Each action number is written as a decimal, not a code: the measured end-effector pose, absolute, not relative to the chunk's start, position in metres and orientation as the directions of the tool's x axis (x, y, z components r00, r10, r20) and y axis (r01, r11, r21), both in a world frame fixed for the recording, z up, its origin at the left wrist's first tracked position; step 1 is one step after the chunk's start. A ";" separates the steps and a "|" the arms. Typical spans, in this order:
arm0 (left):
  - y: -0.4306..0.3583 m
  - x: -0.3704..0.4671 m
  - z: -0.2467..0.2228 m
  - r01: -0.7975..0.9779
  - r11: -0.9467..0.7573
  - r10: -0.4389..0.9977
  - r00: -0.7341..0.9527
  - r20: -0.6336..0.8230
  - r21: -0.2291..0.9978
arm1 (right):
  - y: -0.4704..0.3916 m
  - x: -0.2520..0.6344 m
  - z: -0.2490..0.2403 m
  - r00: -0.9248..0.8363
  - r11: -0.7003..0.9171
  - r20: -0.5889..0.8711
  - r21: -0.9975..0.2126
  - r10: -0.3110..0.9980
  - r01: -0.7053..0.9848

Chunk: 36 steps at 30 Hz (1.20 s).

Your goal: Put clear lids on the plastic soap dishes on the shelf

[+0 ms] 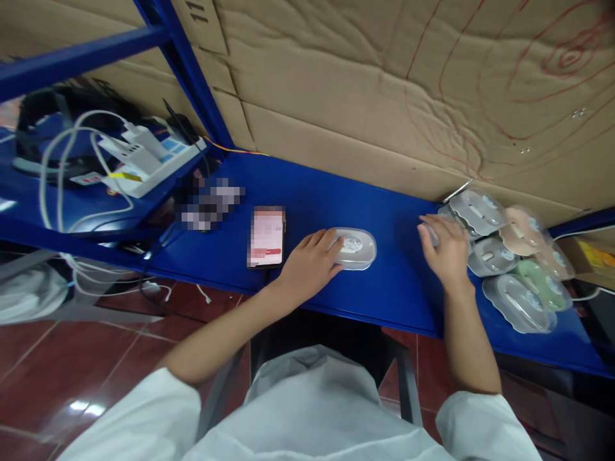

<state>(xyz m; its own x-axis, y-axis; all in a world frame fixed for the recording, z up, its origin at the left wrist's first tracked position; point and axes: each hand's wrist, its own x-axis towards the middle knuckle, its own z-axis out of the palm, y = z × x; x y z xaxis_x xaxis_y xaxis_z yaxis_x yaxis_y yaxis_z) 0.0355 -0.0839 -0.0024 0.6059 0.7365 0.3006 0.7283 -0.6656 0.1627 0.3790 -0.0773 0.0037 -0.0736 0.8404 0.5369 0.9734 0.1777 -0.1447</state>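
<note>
On the blue tabletop lies an oval clear plastic package with a round printed label and pale contents. My left hand grips its left end, fingers over the top and thumb at the near edge. My right hand is at the left side of a pile of similar packages, fingers curled round a pale one that is mostly hidden by the hand. The pile holds grey packages, a pink package and a green package, stacked loosely and overlapping.
A lit phone lies left of my left hand. Further left, a white power strip with plugs and white cables sits by a blue shelf post. A cardboard wall rises behind the table. A cardboard box stands at right.
</note>
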 end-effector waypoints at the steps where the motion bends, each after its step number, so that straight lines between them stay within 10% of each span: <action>1: -0.076 0.036 0.002 0.720 -0.681 0.722 0.633 0.280 0.129 | -0.077 0.384 0.003 -0.025 0.118 0.550 -0.134 0.835 0.984; 9: -0.009 0.032 0.020 0.656 -0.754 0.652 0.743 0.150 0.025 | -0.074 0.404 -0.020 0.139 -0.129 0.440 -0.055 0.887 0.990; 20: 0.017 0.009 0.004 0.615 -0.766 0.642 0.735 0.217 0.185 | -0.066 0.365 -0.022 -0.259 0.336 0.392 -0.140 0.883 0.932; 36: 0.021 0.002 0.001 0.590 -0.802 0.590 0.757 0.279 0.093 | -0.055 0.374 -0.039 -0.232 0.341 0.410 -0.216 0.882 0.915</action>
<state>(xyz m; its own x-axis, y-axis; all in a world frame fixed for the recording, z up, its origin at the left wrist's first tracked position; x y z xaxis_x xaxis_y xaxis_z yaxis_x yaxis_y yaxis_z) 0.0022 0.0208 0.0011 0.7575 0.5901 0.2794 0.5902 -0.8018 0.0934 0.3736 -0.0547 -0.0386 -0.2324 0.8821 0.4098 0.9148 0.3413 -0.2160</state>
